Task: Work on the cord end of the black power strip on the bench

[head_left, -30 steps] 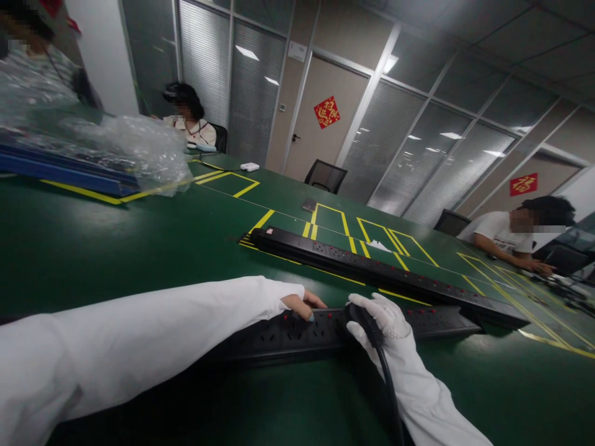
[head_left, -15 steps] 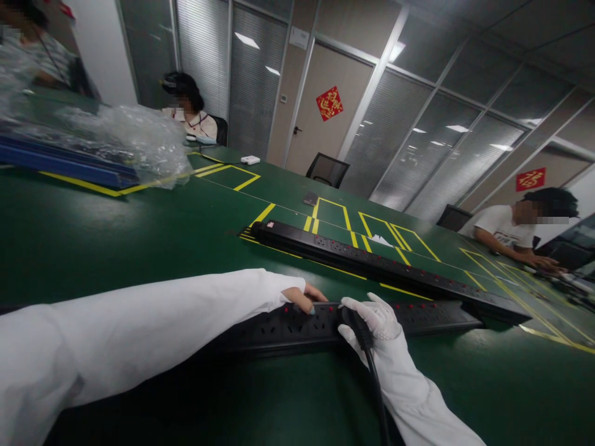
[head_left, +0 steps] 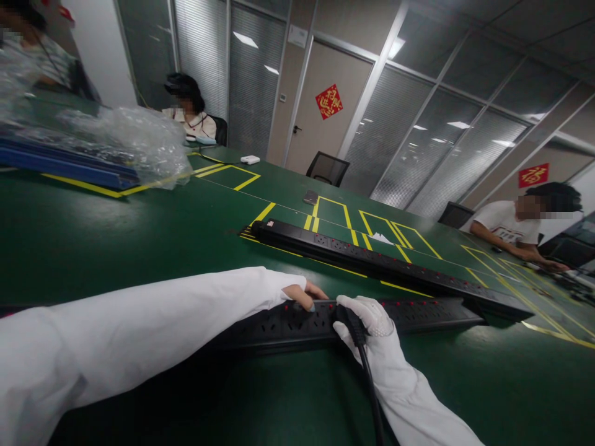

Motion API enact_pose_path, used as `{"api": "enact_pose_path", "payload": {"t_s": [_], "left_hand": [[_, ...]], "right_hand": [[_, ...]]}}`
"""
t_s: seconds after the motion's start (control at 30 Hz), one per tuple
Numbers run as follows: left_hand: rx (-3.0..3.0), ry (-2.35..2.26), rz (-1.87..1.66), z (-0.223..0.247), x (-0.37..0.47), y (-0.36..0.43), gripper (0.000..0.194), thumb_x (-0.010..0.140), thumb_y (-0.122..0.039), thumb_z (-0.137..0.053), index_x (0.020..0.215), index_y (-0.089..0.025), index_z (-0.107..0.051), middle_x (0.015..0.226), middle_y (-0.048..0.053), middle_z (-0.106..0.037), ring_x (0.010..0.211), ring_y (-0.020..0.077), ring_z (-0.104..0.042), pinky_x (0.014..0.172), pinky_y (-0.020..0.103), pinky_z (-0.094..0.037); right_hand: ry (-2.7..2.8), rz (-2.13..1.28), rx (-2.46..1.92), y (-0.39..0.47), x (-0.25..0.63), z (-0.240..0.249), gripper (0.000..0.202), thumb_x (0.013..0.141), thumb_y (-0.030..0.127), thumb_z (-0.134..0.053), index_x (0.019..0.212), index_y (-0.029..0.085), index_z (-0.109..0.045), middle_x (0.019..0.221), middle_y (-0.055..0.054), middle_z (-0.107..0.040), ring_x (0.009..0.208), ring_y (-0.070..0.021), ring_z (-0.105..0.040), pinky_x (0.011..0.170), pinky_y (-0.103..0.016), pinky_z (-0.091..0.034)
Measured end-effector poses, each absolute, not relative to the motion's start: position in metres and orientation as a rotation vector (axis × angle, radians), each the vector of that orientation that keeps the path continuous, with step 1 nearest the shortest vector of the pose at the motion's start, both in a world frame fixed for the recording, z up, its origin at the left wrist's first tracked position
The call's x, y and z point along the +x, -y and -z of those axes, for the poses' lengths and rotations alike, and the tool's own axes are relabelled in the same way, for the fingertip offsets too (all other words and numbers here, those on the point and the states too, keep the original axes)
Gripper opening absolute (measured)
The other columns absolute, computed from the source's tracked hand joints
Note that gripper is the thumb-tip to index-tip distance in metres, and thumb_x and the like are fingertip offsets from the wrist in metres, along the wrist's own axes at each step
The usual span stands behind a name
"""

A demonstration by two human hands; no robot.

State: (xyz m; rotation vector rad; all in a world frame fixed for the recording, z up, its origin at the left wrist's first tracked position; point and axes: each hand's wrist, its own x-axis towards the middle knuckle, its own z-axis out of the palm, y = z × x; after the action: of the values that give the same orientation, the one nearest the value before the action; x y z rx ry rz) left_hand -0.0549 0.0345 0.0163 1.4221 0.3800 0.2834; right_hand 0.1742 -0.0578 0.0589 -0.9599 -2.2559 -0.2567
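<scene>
A long black power strip with rows of sockets and small red lights lies across the table in front of me. My left hand, its fingertips bare below a white sleeve, grips the strip's upper edge, thumb on the socket face and fingers behind. In a white dotted glove, my right hand is closed around a black plug. The plug sits against the socket face, right of my left hand; its prongs are hidden. From it a thick black cable runs down toward me.
Beyond lies a second black power strip, its right end close to the first. Yellow tape marks the green table. Clear plastic wrap and a blue rail lie at left. Several people sit around, one person at right.
My right hand and the plug have shifted slightly left, and the gloved fingers have closed in more around the plug. My left hand stays on the strip.
</scene>
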Motion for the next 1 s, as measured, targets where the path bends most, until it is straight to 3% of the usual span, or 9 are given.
{"api": "enact_pose_path", "payload": {"t_s": [0.37, 0.57, 1.0], "left_hand": [[1.470, -0.414, -0.202, -0.028, -0.051, -0.035, 0.041, 0.079, -0.031, -0.065, 0.115, -0.016, -0.054, 0.106, 0.005, -0.062, 0.094, 0.0185, -0.060, 0.086, 0.040, -0.047], [1.587, -0.524, -0.196, -0.040, -0.041, -0.036, 0.030, 0.085, -0.035, -0.057, 0.107, -0.014, -0.056, 0.101, 0.004, -0.060, 0.090, 0.0186, -0.059, 0.080, 0.039, -0.049], [1.561, -0.495, -0.318, -0.017, -0.024, -0.037, 0.031, 0.086, -0.037, -0.056, 0.107, -0.014, -0.057, 0.107, 0.006, -0.058, 0.099, 0.0210, -0.057, 0.087, 0.043, -0.046]], "right_hand": [[2.167, 0.125, -0.981, 0.059, 0.171, -0.053, 0.036, 0.079, 0.032, -0.059, 0.115, 0.025, -0.055, 0.094, -0.004, -0.060, 0.087, -0.0183, -0.058, 0.076, -0.035, -0.051], [2.204, 0.277, -0.978, 0.060, 0.173, -0.051, 0.041, 0.078, 0.031, -0.060, 0.117, 0.025, -0.052, 0.096, -0.005, -0.064, 0.092, -0.0224, -0.058, 0.079, -0.039, -0.051], [2.174, 0.280, -0.887, 0.057, 0.171, -0.049, 0.042, 0.078, 0.031, -0.062, 0.118, 0.024, -0.050, 0.100, -0.004, -0.066, 0.089, -0.0194, -0.061, 0.092, -0.043, -0.043]]}}
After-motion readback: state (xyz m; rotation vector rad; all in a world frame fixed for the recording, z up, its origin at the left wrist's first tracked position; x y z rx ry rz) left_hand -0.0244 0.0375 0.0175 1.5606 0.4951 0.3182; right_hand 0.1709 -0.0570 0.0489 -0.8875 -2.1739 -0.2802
